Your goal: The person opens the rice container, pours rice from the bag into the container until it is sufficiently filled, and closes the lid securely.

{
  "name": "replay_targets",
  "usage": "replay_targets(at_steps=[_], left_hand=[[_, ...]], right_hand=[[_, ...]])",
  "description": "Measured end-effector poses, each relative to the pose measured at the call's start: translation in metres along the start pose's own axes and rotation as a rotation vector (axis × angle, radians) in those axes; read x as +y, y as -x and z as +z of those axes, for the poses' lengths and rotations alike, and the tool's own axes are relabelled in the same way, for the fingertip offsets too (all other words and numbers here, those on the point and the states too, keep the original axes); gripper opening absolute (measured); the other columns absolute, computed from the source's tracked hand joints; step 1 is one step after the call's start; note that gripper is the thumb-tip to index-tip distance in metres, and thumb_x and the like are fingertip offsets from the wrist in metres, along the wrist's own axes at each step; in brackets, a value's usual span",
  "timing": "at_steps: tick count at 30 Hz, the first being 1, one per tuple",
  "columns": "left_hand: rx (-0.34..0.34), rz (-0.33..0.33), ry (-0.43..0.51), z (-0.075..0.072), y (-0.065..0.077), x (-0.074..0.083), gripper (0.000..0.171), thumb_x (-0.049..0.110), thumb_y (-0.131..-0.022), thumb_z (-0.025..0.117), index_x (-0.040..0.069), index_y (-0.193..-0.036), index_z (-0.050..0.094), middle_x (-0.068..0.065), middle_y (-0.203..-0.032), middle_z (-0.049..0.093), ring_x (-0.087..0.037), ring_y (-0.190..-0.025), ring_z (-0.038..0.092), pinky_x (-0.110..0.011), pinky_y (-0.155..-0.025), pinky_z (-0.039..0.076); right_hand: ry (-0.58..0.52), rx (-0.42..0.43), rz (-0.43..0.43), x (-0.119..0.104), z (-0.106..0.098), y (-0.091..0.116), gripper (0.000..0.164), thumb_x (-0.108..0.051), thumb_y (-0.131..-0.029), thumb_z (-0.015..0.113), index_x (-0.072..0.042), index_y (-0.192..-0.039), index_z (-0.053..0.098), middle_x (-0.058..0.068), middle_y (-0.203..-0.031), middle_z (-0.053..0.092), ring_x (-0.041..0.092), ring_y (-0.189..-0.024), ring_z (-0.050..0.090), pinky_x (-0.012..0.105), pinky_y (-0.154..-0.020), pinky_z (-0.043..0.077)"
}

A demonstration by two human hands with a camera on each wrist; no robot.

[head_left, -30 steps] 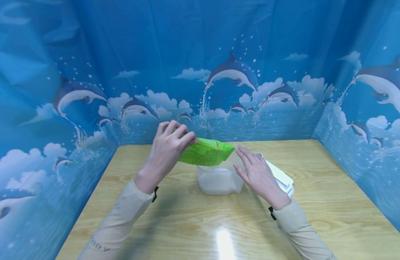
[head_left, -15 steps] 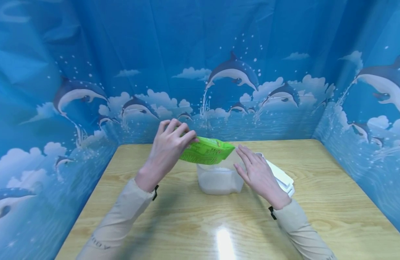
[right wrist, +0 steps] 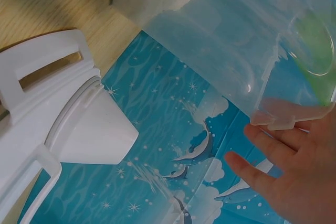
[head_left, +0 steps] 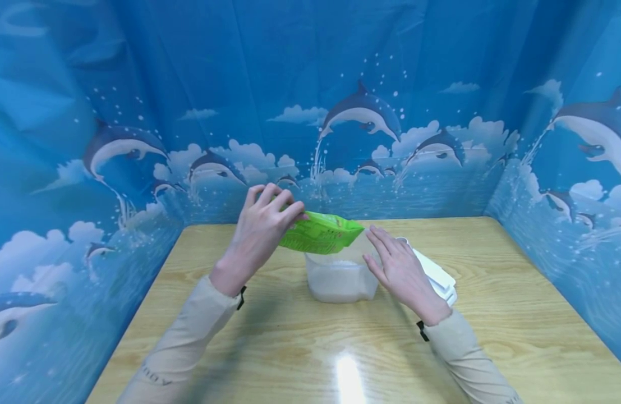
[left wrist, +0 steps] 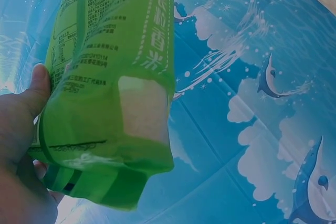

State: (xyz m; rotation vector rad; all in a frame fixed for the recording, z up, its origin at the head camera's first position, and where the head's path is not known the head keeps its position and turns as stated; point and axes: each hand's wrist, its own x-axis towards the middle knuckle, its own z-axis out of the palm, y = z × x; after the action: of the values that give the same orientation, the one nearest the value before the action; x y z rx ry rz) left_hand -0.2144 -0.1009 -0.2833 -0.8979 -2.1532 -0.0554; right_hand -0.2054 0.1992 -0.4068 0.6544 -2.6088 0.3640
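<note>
My left hand (head_left: pixel 262 227) grips the bottom end of a green rice bag (head_left: pixel 322 233), thumb on one side and fingers round the other. The bag lies tilted, its far end low over the mouth of a translucent plastic container (head_left: pixel 340 282). White grain fills the container's lower part. In the left wrist view, a clear window and printed characters show on the rice bag (left wrist: pixel 105 93). My right hand (head_left: pixel 403 269) has its fingers extended against the container's right rim. From the right wrist, those fingers (right wrist: pixel 278 156) touch the rim's edge. The bag hides part of the container's opening.
A white plastic lid (head_left: pixel 433 275) with handle-like loops lies on the wooden table (head_left: pixel 290 348), just right of the container and partly behind my right hand. A blue dolphin-print curtain (head_left: pixel 270 73) encloses the table at the back and sides.
The green rice bag has risen very slightly in my left hand. My right hand, the container and the lid have stayed in place.
</note>
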Motion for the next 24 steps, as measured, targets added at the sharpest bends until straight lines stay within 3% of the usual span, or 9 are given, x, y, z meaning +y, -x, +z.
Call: replay_targets(at_steps=[15,24], left_hand=[[-0.017,0.010,-0.017,-0.0041,-0.0009,-0.0010,0.013,0.029,-0.100,0.063,0.019,-0.095,0.071,-0.001,-0.093,0.065,-0.024,-0.097,0.055,-0.049,-0.100,0.043],[-0.037,0.050,-0.011,-0.0064,0.0003,-0.0008,0.005,0.022,-0.093,0.073,0.021,-0.097,0.072,-0.001,-0.095,0.065,-0.024,-0.099,0.054,-0.050,-0.101,0.042]], right_hand=[[-0.005,-0.001,0.004,-0.0011,-0.0011,0.0002,0.060,-0.041,-0.107,0.046,-0.001,-0.151,0.044,0.015,-0.159,0.040,0.032,-0.145,0.038,0.059,-0.116,0.034],[0.004,-0.003,0.002,-0.0011,-0.0005,0.0002,0.061,-0.042,-0.107,0.045,0.000,-0.151,0.043,0.015,-0.159,0.040,0.033,-0.145,0.038,0.059,-0.115,0.035]])
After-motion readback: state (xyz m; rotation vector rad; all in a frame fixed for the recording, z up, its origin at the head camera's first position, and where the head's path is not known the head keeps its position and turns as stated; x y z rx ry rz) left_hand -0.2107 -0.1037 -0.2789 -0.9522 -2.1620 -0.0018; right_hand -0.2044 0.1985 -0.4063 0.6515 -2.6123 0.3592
